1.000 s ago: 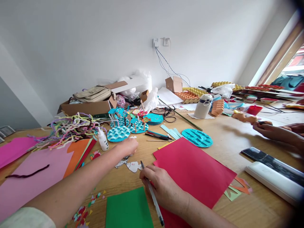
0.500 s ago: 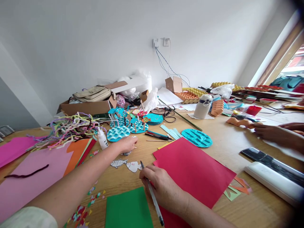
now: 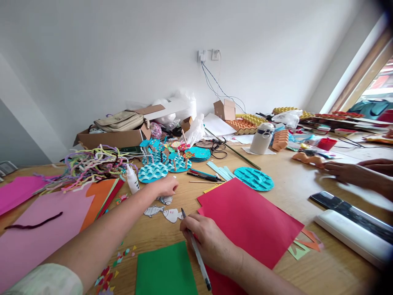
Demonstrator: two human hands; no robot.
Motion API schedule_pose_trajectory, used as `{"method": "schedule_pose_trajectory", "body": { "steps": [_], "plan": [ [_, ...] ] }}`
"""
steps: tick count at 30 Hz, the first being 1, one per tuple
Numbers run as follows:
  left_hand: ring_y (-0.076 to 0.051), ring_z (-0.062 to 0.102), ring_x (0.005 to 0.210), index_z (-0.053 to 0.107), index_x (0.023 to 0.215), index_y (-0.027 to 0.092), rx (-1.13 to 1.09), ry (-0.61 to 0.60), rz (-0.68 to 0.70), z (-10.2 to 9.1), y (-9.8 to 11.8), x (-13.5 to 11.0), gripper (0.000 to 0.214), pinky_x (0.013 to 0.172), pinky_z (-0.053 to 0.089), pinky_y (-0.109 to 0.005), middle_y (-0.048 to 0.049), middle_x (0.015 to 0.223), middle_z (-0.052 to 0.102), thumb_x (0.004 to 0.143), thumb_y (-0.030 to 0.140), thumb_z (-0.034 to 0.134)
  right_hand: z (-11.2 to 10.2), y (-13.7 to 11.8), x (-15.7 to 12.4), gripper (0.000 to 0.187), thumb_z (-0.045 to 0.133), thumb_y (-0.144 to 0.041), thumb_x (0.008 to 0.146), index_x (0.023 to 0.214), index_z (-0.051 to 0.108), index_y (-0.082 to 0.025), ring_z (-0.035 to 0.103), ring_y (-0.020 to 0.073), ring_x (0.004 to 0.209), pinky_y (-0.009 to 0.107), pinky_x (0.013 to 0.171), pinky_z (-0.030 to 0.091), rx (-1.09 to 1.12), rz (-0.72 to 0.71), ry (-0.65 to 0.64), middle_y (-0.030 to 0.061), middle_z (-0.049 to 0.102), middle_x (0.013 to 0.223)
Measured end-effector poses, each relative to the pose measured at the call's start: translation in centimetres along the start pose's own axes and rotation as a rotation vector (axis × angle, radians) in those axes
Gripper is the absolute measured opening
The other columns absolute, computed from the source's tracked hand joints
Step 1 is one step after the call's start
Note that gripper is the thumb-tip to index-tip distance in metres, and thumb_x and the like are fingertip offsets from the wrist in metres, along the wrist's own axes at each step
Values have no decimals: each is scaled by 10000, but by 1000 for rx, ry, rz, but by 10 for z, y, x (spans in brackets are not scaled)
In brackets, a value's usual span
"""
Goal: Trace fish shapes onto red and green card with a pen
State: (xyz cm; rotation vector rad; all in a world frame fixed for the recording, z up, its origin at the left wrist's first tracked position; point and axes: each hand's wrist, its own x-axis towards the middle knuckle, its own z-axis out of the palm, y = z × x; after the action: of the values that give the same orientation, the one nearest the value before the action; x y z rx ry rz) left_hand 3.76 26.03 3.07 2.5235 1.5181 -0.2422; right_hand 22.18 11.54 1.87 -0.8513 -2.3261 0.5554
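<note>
My left hand (image 3: 167, 186) reaches forward over the table with its fingers curled together. Just under it lie fish-shaped paper cutouts (image 3: 166, 200), partly covered by the hand; whatever its fingertips hold, if anything, is hidden. Closer to me are a striped paper fish (image 3: 154, 211) and a plain white paper fish (image 3: 172, 215). My right hand (image 3: 208, 241) is closed around a pen (image 3: 199, 260), tip pointing away from me beside the white fish. That hand rests at the left edge of the red paper (image 3: 248, 217). A green sheet (image 3: 166, 270) lies in front.
At left are a glue bottle (image 3: 132, 179), pipe cleaners (image 3: 92, 166), pink paper (image 3: 46, 233) and paper scraps (image 3: 106, 278). Behind stand blue fish decorations (image 3: 152, 172) and a blue disc (image 3: 254, 178). A co-worker's hands (image 3: 353, 172) are at right, near a white case (image 3: 350, 237).
My left hand has shifted slightly, showing more of the fish cutouts beneath it. My right hand and the pen stay nearly still. The co-worker's hands have moved slightly left.
</note>
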Motion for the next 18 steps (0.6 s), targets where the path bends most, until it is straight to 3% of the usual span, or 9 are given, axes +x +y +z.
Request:
{"method": "schedule_pose_trajectory", "body": {
  "steps": [10,14,18],
  "plan": [
    [-226,592,979,552,1167,163,15,-137,-179,-18,-16,-26,288,817,514,-419,-86,1173,564,924,318,563,0,1,-1,190,471,-4,759,783,566,-167,501,126,621,199,547,315,24,-11,33,27,588,727],
    [-223,597,967,551,1165,156,-2,-193,-224,-10,-24,-48,293,807,518,-417,-85,1158,570,920,316,570,1,1,-1,199,469,7,750,771,559,-169,476,121,603,199,541,308,27,-16,43,15,568,706],
    [-225,595,973,548,1169,157,-40,-151,-271,1,-24,-56,296,811,516,-420,-87,1164,567,921,317,569,3,0,0,192,475,10,751,763,551,-165,477,120,602,199,534,304,31,-25,30,14,563,705]
  ]
}}
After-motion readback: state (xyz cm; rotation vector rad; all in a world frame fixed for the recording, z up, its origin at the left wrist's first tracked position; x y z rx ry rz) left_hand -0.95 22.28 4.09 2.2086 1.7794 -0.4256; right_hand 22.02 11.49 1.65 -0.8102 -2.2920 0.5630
